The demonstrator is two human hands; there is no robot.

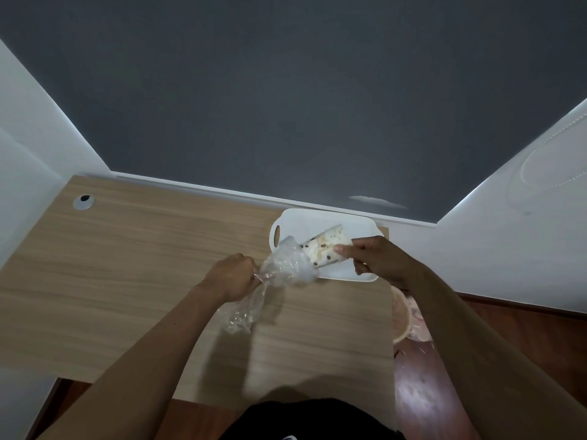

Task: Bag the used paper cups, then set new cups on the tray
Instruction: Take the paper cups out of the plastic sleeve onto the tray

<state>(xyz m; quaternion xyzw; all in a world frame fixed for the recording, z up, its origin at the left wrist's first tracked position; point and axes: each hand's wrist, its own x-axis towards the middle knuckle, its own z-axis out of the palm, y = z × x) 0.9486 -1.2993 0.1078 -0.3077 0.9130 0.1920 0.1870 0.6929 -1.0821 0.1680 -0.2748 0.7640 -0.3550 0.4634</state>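
Observation:
A white tray [317, 220] with handle slots lies at the desk's far right edge. Above it my right hand [378, 258] grips a stack of patterned paper cups [324, 249], held on its side, with its narrow end inside the mouth of a clear plastic bag [282, 268]. My left hand [232, 277] is closed on the bag's crumpled plastic, and the rest of the bag hangs down to the desk near my left wrist. Whether other cups sit in the bag is unclear.
The wooden desk [143, 281] has a cable hole [84, 201] at its far left. A round bin [401, 315] with a liner stands on the floor right of the desk. A grey wall rises behind, with white walls on both sides.

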